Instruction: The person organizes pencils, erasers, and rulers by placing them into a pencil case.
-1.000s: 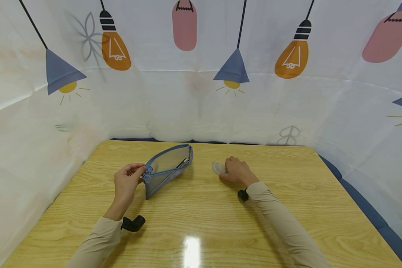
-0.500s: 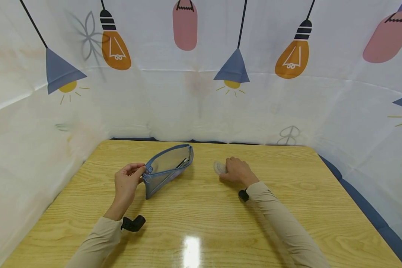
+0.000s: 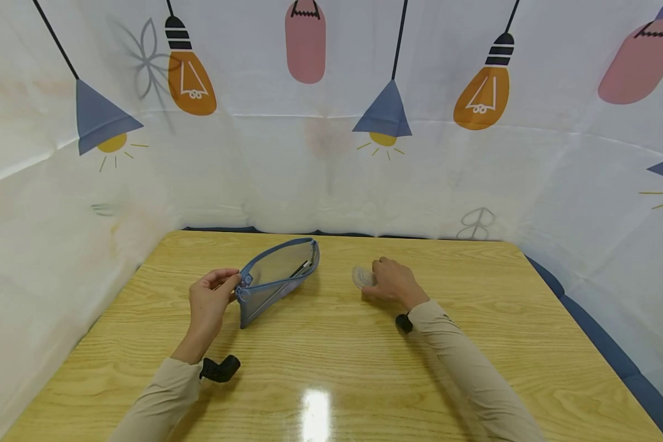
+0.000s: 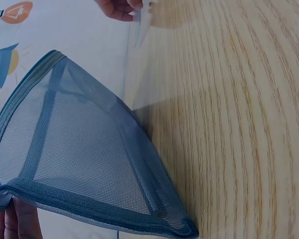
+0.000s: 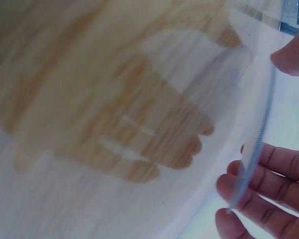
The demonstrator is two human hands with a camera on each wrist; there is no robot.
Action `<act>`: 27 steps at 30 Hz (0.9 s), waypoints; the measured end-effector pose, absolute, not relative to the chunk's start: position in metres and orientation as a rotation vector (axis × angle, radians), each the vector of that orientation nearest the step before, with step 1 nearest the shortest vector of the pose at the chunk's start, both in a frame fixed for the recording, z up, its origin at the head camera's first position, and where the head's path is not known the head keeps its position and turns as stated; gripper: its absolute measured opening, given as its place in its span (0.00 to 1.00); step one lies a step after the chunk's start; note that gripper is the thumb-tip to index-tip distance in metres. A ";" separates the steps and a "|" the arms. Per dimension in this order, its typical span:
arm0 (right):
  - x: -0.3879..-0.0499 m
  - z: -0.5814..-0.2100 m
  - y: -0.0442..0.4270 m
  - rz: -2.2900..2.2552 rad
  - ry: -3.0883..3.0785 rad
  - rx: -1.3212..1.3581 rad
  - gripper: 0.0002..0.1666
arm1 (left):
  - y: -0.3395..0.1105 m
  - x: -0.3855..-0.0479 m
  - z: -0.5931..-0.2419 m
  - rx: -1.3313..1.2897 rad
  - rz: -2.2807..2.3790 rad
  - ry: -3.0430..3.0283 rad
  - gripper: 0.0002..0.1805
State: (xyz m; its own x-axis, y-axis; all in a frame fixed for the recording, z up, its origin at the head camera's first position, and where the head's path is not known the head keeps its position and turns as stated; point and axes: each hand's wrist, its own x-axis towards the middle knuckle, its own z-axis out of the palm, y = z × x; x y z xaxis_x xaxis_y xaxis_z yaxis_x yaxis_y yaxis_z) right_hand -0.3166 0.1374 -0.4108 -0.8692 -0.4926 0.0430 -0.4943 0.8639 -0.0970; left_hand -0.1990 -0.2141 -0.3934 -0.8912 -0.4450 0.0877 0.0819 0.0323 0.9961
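Observation:
My left hand (image 3: 209, 306) pinches the near left corner of a blue mesh zipper pouch (image 3: 273, 285). The pouch gapes along its zipper, and a dark pen (image 3: 301, 269) shows inside. In the left wrist view the pouch's mesh side (image 4: 89, 129) fills the left, with fingertips below it. To the right of the pouch, my right hand (image 3: 393, 284) holds a clear protractor (image 3: 361, 277) by its right side. In the right wrist view the protractor (image 5: 261, 134) appears nearly edge-on between thumb and fingers. My hand partly covers it in the head view.
Both hands are over a wood-grain table (image 3: 342, 344). A white curtain (image 3: 287, 172) printed with lamps and bulbs hangs behind and at the sides. Black wrist cameras (image 3: 221, 369) sit on both wrists.
The protractor has shifted very slightly right toward my right hand. My left hand and the pouch have hardly moved.

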 end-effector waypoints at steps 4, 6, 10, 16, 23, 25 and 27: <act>-0.317 -0.411 0.138 0.186 -2.998 0.794 0.31 | -0.214 -0.199 -0.393 0.365 -1.918 -1.946 0.14; -0.317 -0.412 0.138 0.189 -2.989 0.791 0.31 | -0.214 -0.199 -0.393 0.362 -1.916 -1.947 0.14; -0.316 -0.412 0.138 0.196 -2.965 0.784 0.32 | -0.213 -0.198 -0.393 0.354 -1.913 -1.944 0.13; -0.314 -0.411 0.138 0.211 -2.935 0.789 0.34 | -0.212 -0.197 -0.392 0.353 -1.917 -1.933 0.12; -0.311 -0.411 0.141 0.200 -2.904 0.797 0.32 | -0.212 -0.197 -0.392 0.348 -1.917 -1.940 0.13; -0.310 -0.411 0.142 0.200 -2.893 0.800 0.31 | -0.211 -0.198 -0.392 0.342 -1.919 -1.938 0.12; -0.310 -0.411 0.142 0.205 -2.878 0.810 0.30 | -0.211 -0.197 -0.393 0.334 -1.916 -1.939 0.13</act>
State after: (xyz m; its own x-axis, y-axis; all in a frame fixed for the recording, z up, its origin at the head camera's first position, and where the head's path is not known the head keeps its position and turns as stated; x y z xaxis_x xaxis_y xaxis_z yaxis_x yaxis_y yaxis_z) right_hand -0.3098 0.1424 -0.4108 -0.8441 -0.5066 0.1754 -0.5264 0.8453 -0.0919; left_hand -0.1974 -0.2112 -0.3927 -0.8946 -0.4334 0.1087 0.1037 0.0354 0.9940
